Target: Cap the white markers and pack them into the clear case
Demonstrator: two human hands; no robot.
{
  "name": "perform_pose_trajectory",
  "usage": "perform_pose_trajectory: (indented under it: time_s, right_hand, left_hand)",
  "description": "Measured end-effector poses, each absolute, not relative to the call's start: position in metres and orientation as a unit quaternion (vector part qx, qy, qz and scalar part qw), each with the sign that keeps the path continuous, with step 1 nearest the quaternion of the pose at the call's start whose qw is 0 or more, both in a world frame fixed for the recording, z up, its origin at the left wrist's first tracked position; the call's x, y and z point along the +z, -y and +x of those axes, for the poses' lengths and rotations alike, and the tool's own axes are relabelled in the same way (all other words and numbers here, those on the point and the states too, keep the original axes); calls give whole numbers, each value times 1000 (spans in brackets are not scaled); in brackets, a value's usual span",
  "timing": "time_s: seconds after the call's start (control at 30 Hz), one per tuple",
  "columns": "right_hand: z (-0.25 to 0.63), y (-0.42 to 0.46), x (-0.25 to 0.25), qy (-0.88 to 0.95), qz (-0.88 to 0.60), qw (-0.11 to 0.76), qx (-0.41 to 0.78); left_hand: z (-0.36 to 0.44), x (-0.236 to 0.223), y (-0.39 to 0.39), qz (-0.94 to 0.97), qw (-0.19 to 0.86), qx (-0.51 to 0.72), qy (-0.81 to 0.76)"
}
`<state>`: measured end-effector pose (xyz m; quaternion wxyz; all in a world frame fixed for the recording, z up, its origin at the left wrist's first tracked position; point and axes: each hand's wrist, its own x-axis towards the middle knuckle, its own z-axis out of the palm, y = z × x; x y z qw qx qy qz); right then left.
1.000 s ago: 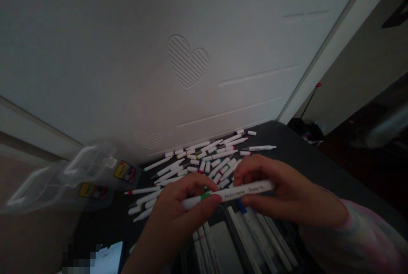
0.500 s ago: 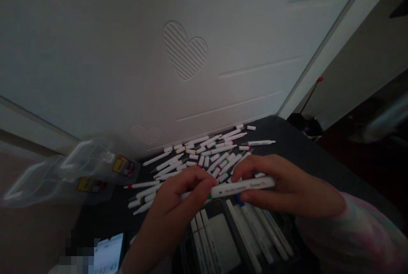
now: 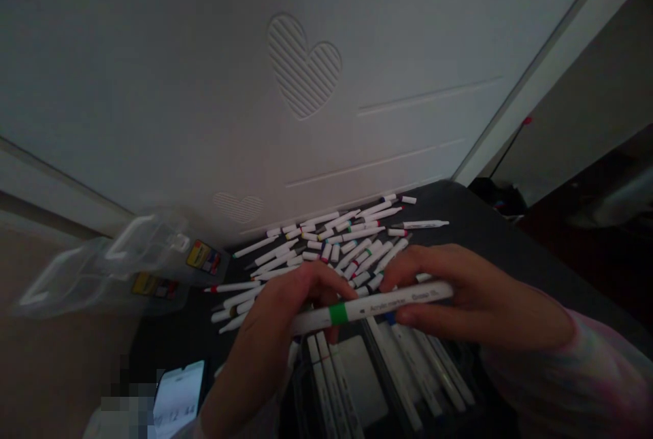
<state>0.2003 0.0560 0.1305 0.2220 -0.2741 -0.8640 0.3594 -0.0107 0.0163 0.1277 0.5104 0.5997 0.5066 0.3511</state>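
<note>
White marker point(image 3: 382, 305) spans left fingers point(image 3: 334, 280) and right fingers point(image 3: 426, 318), both clamped on it.

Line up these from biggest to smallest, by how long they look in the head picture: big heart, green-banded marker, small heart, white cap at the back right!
1. Green-banded marker
2. Big heart
3. Small heart
4. White cap
The marker is nearer, which may help.
</note>
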Motion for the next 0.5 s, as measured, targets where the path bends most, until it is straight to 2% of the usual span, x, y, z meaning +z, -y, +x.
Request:
perform_pose_trajectory:
  time_s: [0.13,0.5]
  right_hand:
    - [198,-55,131,868,-264,229,353]
    - [199,-52,128,856,-268,233,375]
  left_hand:
    - [-6,126,-17,564,546,374,-495]
    - [2,119,-13,540,558,425,-465]
